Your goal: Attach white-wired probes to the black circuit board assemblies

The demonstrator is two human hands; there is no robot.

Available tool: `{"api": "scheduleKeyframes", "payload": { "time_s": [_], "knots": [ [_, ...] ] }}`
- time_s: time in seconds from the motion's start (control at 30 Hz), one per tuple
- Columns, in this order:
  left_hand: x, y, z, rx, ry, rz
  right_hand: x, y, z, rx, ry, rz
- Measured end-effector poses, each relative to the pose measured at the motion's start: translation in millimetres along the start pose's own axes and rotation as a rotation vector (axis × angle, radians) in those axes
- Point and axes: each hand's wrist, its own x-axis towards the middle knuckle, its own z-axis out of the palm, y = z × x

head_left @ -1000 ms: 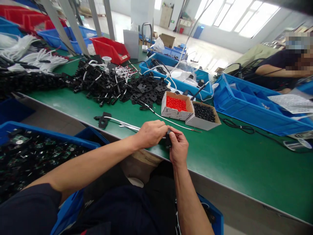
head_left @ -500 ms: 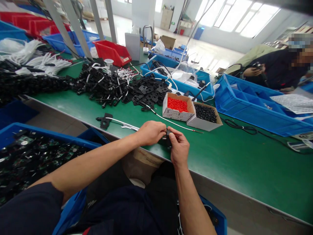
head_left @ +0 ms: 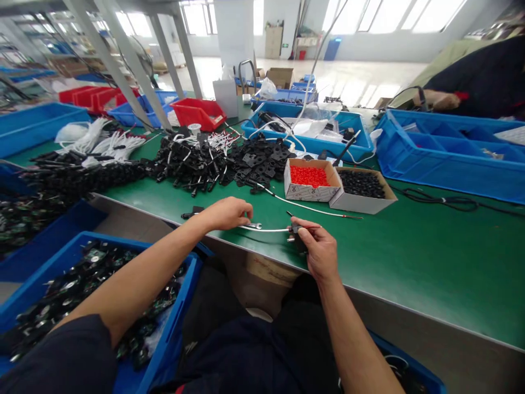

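Observation:
My right hand pinches a black plastic part with a small metal piece on its left side and thin wires by the fingers. A white cable stretches from under my left hand to that part. My left hand is bent over the table's front edge, fingers curled down on an open-ended wrench; its thumb and the wrench's other end are hidden. Left of that hand, a black bracket shows partly behind the wrist. Another white cable with a bared red tip lies behind.
Boxes of red caps and black caps stand mid-table. Behind lie black brackets and a blue bin. A divided blue crate is at right, a blue bin below left. A co-worker's sleeve shows beyond.
My left hand has left the black part and moved left to the wrench. My right hand still holds the part. The view has tilted up and shifted left.

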Motion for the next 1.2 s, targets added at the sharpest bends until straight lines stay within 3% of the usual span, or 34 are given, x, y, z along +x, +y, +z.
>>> {"api": "scheduleKeyframes", "payload": {
  "time_s": [0.13, 0.33, 0.67, 0.73, 0.83, 1.0, 1.2],
  "knots": [
    [-4.7, 2.4, 0.7, 0.25, -0.083, -0.058, -0.5, -1.0, -0.8, 0.019, -0.025, 0.007],
    [-2.9, 15.9, 4.3, 0.279, -0.139, -0.088, -1.8, -4.3, -2.7, 0.156, -0.034, 0.076],
    [-17.7, 7.4, 25.7, 0.1, 0.015, -0.11, -6.6, -7.7, -3.7, 0.196, -0.096, 0.107],
    [-23.5, 15.3, 27.5, 0.003, 0.087, -0.074, -10.0, -12.7, -1.3, 0.236, -0.113, 0.122],
    [-34.6, 39.2, 26.7, -0.315, 0.141, -0.028, -17.0, -22.5, 3.8, 0.335, -0.121, 0.151],
    [-44.9, 82.2, 32.3, -0.895, 0.05, -0.01, -27.6, -36.2, 12.6, 0.445, -0.099, 0.166],
    [-42.2, 103.0, 50.7, -1.295, 0.009, -0.045, -36.5, -39.5, 20.6, 0.481, -0.093, 0.185]
  ]
}}
